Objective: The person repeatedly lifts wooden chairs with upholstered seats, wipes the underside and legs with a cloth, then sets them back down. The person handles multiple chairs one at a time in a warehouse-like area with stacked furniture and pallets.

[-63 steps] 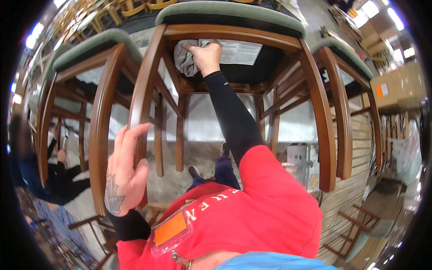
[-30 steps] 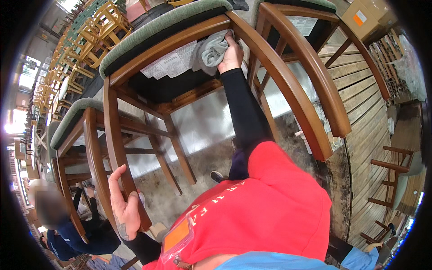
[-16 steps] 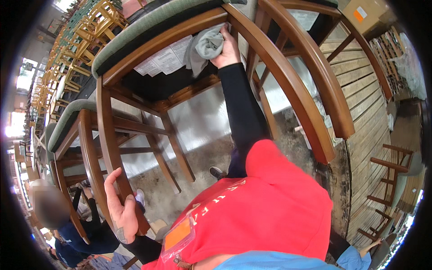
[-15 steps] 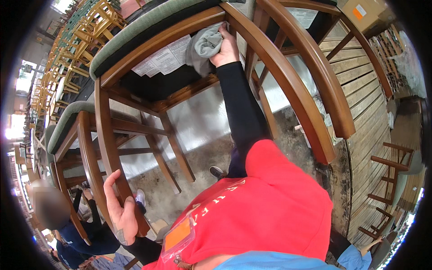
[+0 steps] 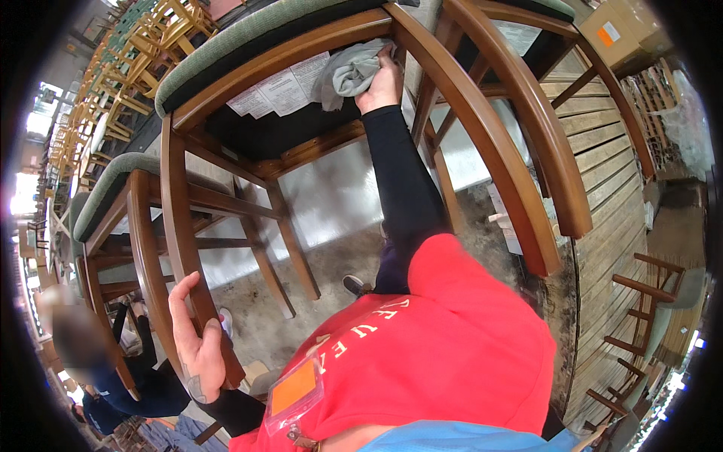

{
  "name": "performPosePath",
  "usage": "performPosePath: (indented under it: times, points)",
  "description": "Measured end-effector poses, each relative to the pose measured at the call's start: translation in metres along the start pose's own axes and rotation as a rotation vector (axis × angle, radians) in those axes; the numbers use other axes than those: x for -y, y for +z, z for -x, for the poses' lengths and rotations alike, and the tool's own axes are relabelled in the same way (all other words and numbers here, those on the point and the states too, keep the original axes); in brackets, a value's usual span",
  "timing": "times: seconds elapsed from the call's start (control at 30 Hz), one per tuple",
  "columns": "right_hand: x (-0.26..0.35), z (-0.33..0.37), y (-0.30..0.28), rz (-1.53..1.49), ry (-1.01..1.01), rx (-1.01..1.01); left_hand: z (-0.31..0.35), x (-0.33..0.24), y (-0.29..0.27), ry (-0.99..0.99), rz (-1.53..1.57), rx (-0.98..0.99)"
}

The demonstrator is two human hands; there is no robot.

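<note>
A wooden chair with a grey-green padded seat (image 5: 248,77) is tipped up in front of me, its underside facing me. My right hand (image 5: 382,84) is closed on a bunched grey cloth (image 5: 350,75), held against the underside near the frame's far right corner. White printed labels (image 5: 282,92) lie on the black underside, just left of the cloth. At lower left, my left hand (image 5: 202,354) grips a chair leg (image 5: 181,226) near its end. Its thumb lies along the wood and one finger sticks out; the other fingers are partly hidden.
More wooden chairs stand close by on the left (image 5: 139,233) and right (image 5: 520,105). A cardboard box (image 5: 621,34) sits at the far right beside a slatted wooden platform (image 5: 602,166). A co-worker in dark clothing (image 5: 143,384) is at lower left. Rows of chairs (image 5: 154,56) fill the far left.
The cloth and my right hand have shifted slightly against the underside. My left hand stays on the leg. The whole view has tilted a little.
</note>
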State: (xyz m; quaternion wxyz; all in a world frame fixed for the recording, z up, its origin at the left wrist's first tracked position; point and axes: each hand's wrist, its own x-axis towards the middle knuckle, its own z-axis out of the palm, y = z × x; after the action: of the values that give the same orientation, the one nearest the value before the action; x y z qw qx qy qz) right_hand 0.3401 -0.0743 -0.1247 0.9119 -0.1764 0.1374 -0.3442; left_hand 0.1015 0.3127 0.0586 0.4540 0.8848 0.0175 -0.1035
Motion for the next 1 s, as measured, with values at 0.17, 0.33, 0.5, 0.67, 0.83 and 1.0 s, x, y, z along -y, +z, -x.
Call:
performPosePath:
  times: [0.17,0.33,0.5,0.67,0.83,1.0]
  points:
    - [-0.008,0.020,0.010,-0.259,0.093,-0.072,0.001,0.004,0.000,0.040,-0.010,-0.003]
    - [-0.003,0.004,-0.019,0.147,-0.084,-0.151,-0.003,-0.007,0.004,-0.008,0.047,0.036]
    - [-0.010,0.025,-0.030,0.128,-0.131,-0.219,-0.008,0.001,0.003,0.135,-0.058,0.000]
    - [0.001,0.046,0.003,1.601,-1.190,0.500,0.003,-0.005,0.002,0.070,-0.042,-0.057]
    - [0.028,0.013,-0.048,1.951,-1.378,0.500,0.002,-0.003,0.002,0.238,-0.175,-0.079]
    - [0.004,0.012,-0.089,2.160,-1.145,0.335,-0.003,-0.003,0.001,0.254,-0.297,-0.087]
